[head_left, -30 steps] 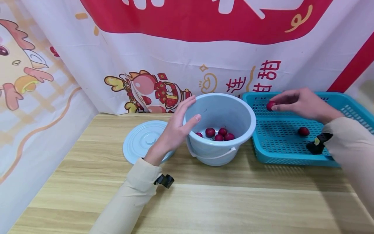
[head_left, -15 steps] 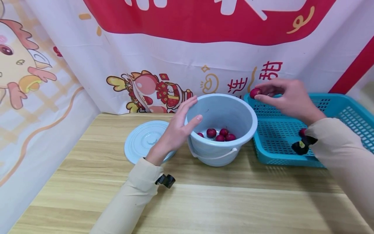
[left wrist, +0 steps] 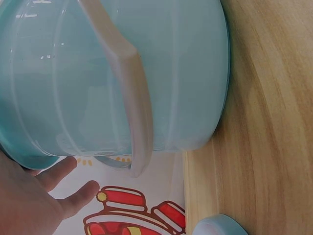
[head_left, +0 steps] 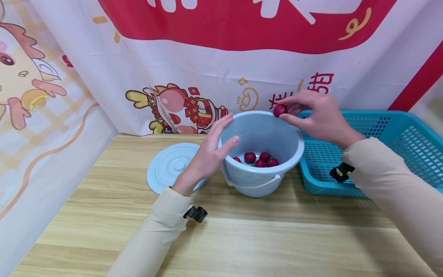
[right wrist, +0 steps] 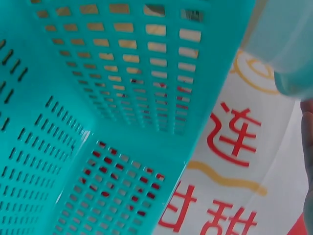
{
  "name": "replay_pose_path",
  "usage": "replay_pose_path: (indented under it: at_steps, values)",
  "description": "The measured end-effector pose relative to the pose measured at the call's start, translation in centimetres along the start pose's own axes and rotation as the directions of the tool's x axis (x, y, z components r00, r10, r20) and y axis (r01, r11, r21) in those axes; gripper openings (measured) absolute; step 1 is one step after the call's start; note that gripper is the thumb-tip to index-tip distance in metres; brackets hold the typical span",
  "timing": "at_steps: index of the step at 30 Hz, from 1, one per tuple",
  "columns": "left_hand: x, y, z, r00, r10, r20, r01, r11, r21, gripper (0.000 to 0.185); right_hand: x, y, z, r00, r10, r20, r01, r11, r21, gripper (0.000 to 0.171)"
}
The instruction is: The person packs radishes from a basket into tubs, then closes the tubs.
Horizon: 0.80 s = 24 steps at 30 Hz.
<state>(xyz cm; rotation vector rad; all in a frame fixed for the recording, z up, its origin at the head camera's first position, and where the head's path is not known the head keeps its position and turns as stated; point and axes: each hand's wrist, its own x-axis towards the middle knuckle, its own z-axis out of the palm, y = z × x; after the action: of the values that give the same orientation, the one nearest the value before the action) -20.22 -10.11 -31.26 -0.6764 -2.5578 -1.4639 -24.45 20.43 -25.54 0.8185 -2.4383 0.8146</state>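
Observation:
My right hand (head_left: 320, 117) pinches a small round dark-red fruit (head_left: 280, 110) between thumb and fingers, above the back right rim of the light-blue bucket (head_left: 252, 182). Several similar dark-red fruits (head_left: 250, 157) lie on the bucket's floor. My left hand (head_left: 211, 148) rests on the bucket's left rim, its fingers extended. In the left wrist view, the fingers of that hand (left wrist: 34, 200) are beside the rim, and the bucket's pale handle (left wrist: 132, 98) hangs down its side. The right wrist view shows only a sliver of the right hand (right wrist: 308, 152); its fruit is hidden there.
A teal perforated basket (head_left: 349, 189) stands right of the bucket, partly covered by the right arm. The bucket's round blue lid (head_left: 169, 165) lies on the wooden table (head_left: 242, 242) at the left, partly under the left forearm. A printed curtain (head_left: 214, 77) hangs behind.
My right hand has carried the fruit leftward from over the basket to the bucket's rim. The fruit left in the basket is now hidden behind my right arm. My left hand stays put.

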Motion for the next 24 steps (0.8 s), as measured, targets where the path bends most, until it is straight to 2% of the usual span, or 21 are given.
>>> replay_pose_path:
  at_steps: [3, 7, 14, 24]
  values:
    - [0.0, 0.0, 0.0, 1.000, -0.003, 0.001, 0.003, 1.000, 0.003, 0.070, 0.4, -0.3, 0.8, 0.998, -0.053, 0.028, 0.053, 0.999, -0.007, 0.049]
    - [0.0, 0.1, 0.0, 1.000, -0.008, 0.002, 0.008, 1.000, 0.005, 0.070, 0.8, -0.5, 1.8, 0.994, -0.082, 0.073, 0.082, 0.997, -0.006, 0.048]
    - [0.0, 0.2, 0.0, 1.000, -0.010, 0.005, 0.010, 1.000, 0.004, 0.069, 1.3, -0.9, 2.8, 0.987, -0.071, 0.146, 0.065, 0.997, 0.050, 0.046]
    - [0.0, 0.1, 0.0, 1.000, -0.007, 0.008, 0.007, 1.000, 0.005, 0.069, 1.4, -0.9, 3.3, 0.978, -0.042, 0.203, 0.038, 0.999, 0.021, 0.042]
